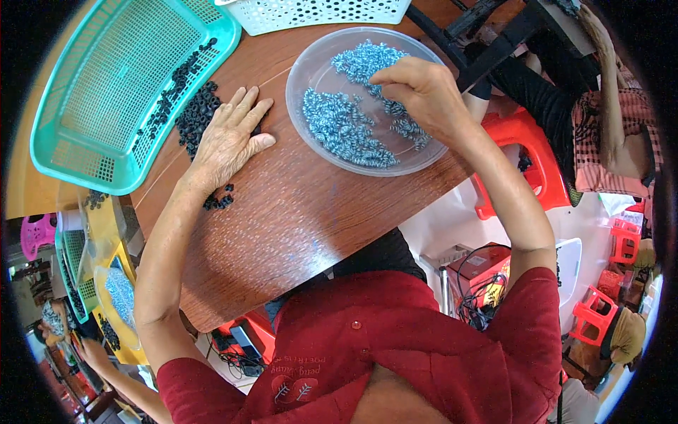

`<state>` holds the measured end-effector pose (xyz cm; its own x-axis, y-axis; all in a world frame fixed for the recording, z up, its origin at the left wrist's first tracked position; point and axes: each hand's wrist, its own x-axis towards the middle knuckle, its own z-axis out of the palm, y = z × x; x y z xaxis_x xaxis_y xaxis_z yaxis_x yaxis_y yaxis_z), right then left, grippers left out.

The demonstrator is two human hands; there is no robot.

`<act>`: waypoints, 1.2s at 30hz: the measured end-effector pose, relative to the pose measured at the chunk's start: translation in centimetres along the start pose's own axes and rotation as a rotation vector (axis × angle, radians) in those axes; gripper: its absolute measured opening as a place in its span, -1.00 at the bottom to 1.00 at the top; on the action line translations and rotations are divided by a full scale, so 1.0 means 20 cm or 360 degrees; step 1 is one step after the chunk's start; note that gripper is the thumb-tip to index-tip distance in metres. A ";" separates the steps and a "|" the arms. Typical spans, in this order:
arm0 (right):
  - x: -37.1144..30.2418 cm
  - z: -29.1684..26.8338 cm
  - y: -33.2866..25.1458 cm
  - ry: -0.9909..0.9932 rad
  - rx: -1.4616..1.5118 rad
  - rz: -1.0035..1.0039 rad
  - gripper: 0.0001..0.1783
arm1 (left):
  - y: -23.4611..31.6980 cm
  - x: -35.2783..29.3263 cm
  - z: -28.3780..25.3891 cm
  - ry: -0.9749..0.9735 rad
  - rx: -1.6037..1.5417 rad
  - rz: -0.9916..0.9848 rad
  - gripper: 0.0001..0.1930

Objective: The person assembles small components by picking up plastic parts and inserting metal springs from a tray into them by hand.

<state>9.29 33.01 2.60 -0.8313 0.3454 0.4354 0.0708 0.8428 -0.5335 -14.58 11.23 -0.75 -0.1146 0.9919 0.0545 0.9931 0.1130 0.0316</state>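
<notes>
My left hand (229, 140) lies on the brown table (272, 233), fingers stretched out, against a pile of small black ring-like parts (196, 116). A few more black pieces (220, 199) sit near the wrist. Over the right side of a round, clear plastic basin (308, 79) is my right hand (422, 92), its fingers pinched together; whatever they hold, if anything, is hidden. Small, shiny blue coil springs (337, 127) are spread in the basin in separate heaps. A teal mesh basket (95, 99), with black parts along its near right side, stands beyond my left hand.
A white perforated basket (318, 15) stands at the table's far edge. Right of the table is a red plastic stool (540, 159), with a seated person in a checked garment (611, 145) beyond. At the left, another person's arm (116, 374) reaches near a yellow table (127, 272).
</notes>
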 end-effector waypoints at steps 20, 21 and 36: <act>-0.02 0.06 0.05 -0.0229 -0.0505 -0.0345 -0.87 | 0.20 -0.27 -0.25 0.0664 -0.0211 -0.0123 -0.60; -0.02 0.06 0.05 -0.0274 -0.0490 -0.0374 -0.86 | 0.22 -0.30 -0.25 0.0661 -0.0324 -0.0202 -0.61; -0.03 0.06 0.07 -0.0243 -0.0508 -0.0384 -0.80 | 0.41 -0.46 -0.24 0.0607 -0.0766 -0.0419 -0.72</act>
<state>9.28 33.49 0.74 -0.9154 0.0778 0.3949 0.0114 0.9858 -0.1677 -5.43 2.80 3.88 -0.4401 0.8350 0.3304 0.8190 0.2224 0.5289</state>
